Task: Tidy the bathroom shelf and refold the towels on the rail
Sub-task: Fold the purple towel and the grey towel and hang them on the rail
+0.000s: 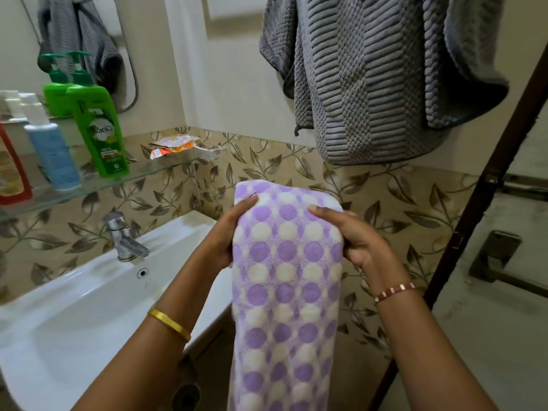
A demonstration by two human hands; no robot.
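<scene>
Purple-dotted towel [286, 280] hangs long axis vertical, folded top edge pointing up, gripped by left hand [226, 232] and right hand [353, 235] (thumbs on top), between sink [74, 307] rim and door frame [462, 232].

A home bathroom: white sink [74, 315] (tap [124, 235] behind), glass toiletries shelf [142, 173].

A single head-worn wide-angle view looks forward and down from close range. The washbasin [89, 307] serves as landmark, filling the lower left. Above it lies the glass shelf [142, 173]; up and right of it hangs the grey towel [370, 84]. Straight lines bow near the frame edges.
</scene>
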